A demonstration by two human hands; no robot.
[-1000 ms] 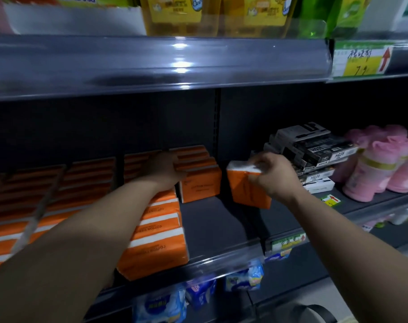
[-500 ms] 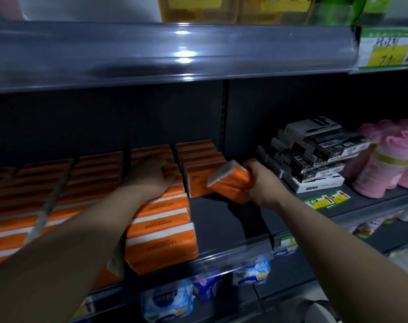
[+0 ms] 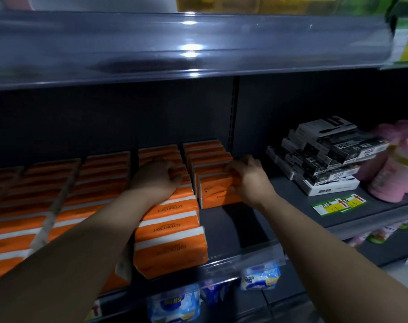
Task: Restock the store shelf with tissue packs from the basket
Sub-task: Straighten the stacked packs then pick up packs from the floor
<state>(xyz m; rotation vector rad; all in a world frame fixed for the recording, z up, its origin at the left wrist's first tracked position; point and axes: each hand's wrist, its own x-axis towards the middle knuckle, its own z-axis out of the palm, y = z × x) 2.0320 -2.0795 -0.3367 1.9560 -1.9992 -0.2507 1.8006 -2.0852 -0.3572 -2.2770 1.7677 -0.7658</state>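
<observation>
Stocking record, left to right across the frame:

Left rows: orange tissue packs (image 3: 58, 206) standing in files from the shelf back to its front lip, lower left to centre of the frame.

Left hand (image 3: 155, 177): centre of frame, palm down on top of the second file from the right, fingers curled over the pack tops; grip resting flat rather than clamped on any one pack.

Front pack of that file (image 3: 170, 252): at the shelf's clear lip, leaning slightly forward.

Newly placed pack (image 3: 218, 190): centre, upright at the front of the short rightmost file, touching the pack behind it.

Right hand (image 3: 247, 180): grip closed on the right end of that pack.

Shelf (image 3: 233, 229): bare dark deck in front of the short file, room for more packs.

Black boxes (image 3: 326, 157): right of centre, stacked askew, apart from the tissues.

Pink items (image 3: 398, 169): far right edge, blurred.

Basket: not in view.

Risks: soft pack may tip forward into the bare gap once released, having no support in front; pressure from the left hand could push its file's front pack over the lip.
</observation>
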